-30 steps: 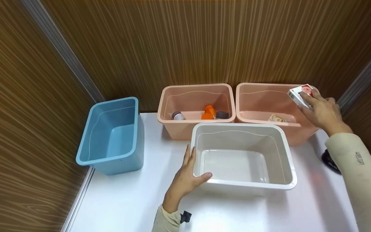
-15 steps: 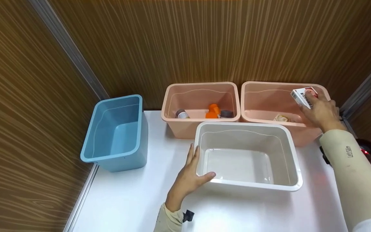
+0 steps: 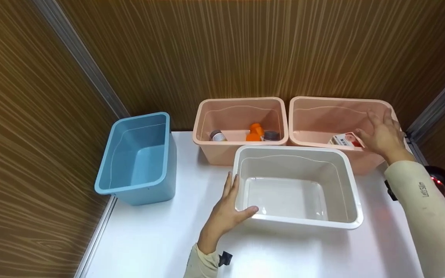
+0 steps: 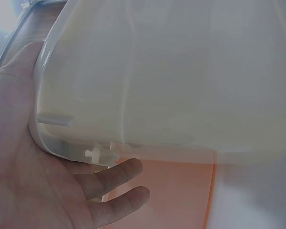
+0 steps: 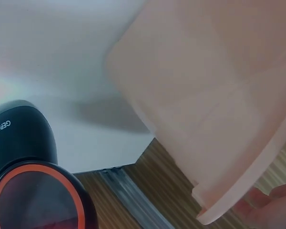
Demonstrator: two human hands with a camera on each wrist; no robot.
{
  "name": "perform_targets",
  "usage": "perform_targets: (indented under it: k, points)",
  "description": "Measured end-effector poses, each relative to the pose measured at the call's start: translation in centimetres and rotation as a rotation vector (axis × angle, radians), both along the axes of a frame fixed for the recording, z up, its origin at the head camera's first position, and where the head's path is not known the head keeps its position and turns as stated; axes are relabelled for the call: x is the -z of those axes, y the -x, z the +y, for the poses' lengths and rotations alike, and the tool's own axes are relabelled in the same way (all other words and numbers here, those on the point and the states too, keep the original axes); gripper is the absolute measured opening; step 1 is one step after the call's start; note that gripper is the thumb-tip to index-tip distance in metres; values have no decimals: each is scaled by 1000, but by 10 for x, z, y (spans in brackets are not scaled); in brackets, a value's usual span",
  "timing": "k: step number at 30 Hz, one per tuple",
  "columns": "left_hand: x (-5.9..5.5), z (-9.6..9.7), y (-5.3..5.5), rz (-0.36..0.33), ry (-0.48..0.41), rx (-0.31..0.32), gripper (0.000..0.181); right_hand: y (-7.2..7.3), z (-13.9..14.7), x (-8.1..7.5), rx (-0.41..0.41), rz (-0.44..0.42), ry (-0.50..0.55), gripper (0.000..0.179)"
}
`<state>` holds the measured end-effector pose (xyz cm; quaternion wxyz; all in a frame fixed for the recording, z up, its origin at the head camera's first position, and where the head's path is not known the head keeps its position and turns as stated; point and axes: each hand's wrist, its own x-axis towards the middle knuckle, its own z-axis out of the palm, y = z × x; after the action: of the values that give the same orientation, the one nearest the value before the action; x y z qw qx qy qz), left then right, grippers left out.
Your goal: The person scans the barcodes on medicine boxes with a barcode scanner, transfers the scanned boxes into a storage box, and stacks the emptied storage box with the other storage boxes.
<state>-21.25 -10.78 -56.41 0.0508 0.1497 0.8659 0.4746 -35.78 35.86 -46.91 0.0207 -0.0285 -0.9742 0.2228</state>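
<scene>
My left hand (image 3: 224,216) lies against the near left corner of the white bin (image 3: 299,222), thumb over the front rim and fingers along the left side. In the left wrist view the palm touches the bin's rim and the fingers stay fairly straight. My right hand (image 3: 384,135) hovers over the right end of the right pink bin (image 3: 334,101), fingers spread and holding nothing. A small white and red box (image 3: 346,140) is inside that bin, just left of the hand. In the right wrist view the pink bin's outer wall hides most of the hand.
Left of it stands another pink bin (image 3: 242,101) with orange-and-dark-capped bottles (image 3: 256,129). A blue bin (image 3: 133,189) is at the left. A black scanner (image 5: 38,191) marked GEPAD stands beside the right pink bin. Wood-patterned walls enclose the white table (image 3: 141,239).
My right hand has let go of the small box, which has dropped into the right pink bin, and the fingers have spread. The left hand stays at the white bin's corner.
</scene>
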Motion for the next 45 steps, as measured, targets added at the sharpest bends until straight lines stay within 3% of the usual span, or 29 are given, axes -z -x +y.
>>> perform_targets:
  k: [7, 15, 20, 25, 30, 34, 38, 45]
  points:
    - [0, -1, -1, -3, 14, -1, 106, -30, -15, -5, -68, 134, 51, 74]
    - [-3, -1, -1, 3, 72, 18, 102, -85, -47, -5, -191, 296, 129, 67]
    - [-12, -4, -3, 28, 158, 47, 100, -119, -63, 6, -267, 292, 55, 72]
    - [-24, -7, 1, -2, 255, 74, 101, -143, -77, 18, -287, 199, -53, 89]
    - [-30, -6, 16, -20, 341, 96, 98, -152, -85, 26, -316, 76, -181, 103]
    - [-29, -3, 27, -5, 376, 104, 95, -152, -86, 26, -308, -26, -184, 103]
    - [-27, -2, 29, 9, 377, 101, 92, -151, -85, 25, -298, -90, -180, 101]
    - [-29, -4, 31, 11, 402, 107, 89, -150, -88, 24, -307, -103, -206, 100]
